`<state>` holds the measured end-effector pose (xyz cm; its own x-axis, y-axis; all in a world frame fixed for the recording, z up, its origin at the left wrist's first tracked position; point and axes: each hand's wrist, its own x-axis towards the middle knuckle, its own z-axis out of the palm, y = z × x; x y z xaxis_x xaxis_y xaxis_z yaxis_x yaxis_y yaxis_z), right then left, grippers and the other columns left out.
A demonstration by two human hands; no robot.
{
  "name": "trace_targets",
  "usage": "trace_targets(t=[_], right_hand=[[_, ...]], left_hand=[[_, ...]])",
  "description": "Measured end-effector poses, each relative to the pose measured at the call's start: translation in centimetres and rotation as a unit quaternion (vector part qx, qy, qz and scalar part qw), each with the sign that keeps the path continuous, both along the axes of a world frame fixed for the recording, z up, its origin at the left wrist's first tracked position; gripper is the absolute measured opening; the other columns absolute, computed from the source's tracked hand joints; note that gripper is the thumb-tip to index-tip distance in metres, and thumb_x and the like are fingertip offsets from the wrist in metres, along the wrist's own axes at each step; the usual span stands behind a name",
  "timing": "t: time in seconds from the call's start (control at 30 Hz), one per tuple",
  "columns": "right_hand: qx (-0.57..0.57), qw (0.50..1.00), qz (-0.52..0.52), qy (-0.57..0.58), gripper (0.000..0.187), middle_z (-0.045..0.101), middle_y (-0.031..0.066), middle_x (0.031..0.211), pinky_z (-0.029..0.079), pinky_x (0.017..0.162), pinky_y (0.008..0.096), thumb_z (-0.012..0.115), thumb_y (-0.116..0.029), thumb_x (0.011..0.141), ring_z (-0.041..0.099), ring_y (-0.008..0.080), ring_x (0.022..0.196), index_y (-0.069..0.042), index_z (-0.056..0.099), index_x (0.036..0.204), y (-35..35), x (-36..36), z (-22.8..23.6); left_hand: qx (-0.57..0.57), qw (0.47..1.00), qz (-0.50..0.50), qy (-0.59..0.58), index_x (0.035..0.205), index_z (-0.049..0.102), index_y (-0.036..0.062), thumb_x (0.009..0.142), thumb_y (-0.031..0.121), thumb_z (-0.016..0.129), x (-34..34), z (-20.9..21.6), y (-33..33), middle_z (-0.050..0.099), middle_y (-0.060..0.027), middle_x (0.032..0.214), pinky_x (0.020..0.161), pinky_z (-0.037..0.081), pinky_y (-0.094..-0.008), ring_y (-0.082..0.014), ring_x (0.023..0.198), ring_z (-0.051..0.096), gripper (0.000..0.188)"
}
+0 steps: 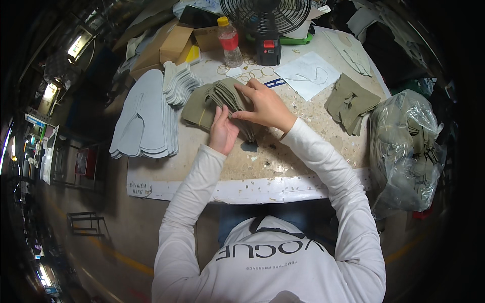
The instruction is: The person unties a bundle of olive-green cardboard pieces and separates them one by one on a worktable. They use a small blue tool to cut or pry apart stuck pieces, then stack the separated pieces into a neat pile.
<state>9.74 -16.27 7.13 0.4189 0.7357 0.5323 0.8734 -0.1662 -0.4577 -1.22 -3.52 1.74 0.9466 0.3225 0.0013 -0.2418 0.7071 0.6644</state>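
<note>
A stack of olive-green cut pieces [227, 96], perhaps fabric or leather, stands tilted on the worktable with its layered edges fanned. My right hand [268, 105] grips its right side, forefinger along the top and thumb toward the front. At the near edge, my left hand [224, 134] presses its fingers up against the layers, palm partly turned up. Just left of that stack lies an olive bundle [196, 108] with a thin yellowish band around it. A tall pile of pale grey cut pieces [146, 116] and a smaller wavy grey pile [179, 83] sit further left.
Behind stand a bottle with a yellow cap [230, 45], a black fan [268, 48] and a cardboard box [174, 48]. Loose rubber bands [257, 74], a blue tool [275, 83] and a white paper sheet [308, 76] lie nearby. Rightward are olive pieces [352, 101] and a filled clear plastic bag [404, 151].
</note>
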Motion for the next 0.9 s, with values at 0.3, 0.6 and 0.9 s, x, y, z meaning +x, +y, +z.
trace_targets(t=[0.3,0.6,0.9], right_hand=[[-0.061,0.985,0.105,0.125,0.055,0.064,0.0133,0.090,0.052,0.076,0.0388,0.077,-0.029,0.076,0.065,0.0319,0.083,-0.010,0.063,0.126,-1.2,2.8,0.7],[-0.042,0.999,0.029,-0.003,0.062,0.059,0.0206,0.103,0.052,0.080,0.0425,0.078,-0.026,0.072,0.063,0.0379,0.092,-0.003,0.058,0.126,-1.3,0.2,0.8],[0.018,0.987,0.004,0.161,0.051,0.070,0.0148,0.107,0.052,0.085,0.0309,0.062,-0.006,0.077,0.068,0.0229,0.090,-0.004,0.061,0.128,-2.1,2.2,2.1]], left_hand=[[0.084,0.996,0.008,-0.002,0.143,0.034,0.0097,0.103,0.014,0.047,-0.1,0.3,-0.5,0.049,-0.0075,0.137,0.107,0.042,-0.0381,-0.0193,0.125,0.050,0.042],[0.124,0.992,0.039,-0.004,0.140,0.035,0.0079,0.104,0.012,0.045,-0.1,0.0,-1.0,0.049,-0.0097,0.135,0.105,0.042,-0.0387,-0.0201,0.125,0.050,0.038],[0.021,0.999,0.042,-0.019,0.138,0.040,0.0082,0.102,0.015,0.049,0.0,0.4,-0.2,0.053,-0.0071,0.133,0.105,0.044,-0.0387,-0.0205,0.123,0.053,0.038]])
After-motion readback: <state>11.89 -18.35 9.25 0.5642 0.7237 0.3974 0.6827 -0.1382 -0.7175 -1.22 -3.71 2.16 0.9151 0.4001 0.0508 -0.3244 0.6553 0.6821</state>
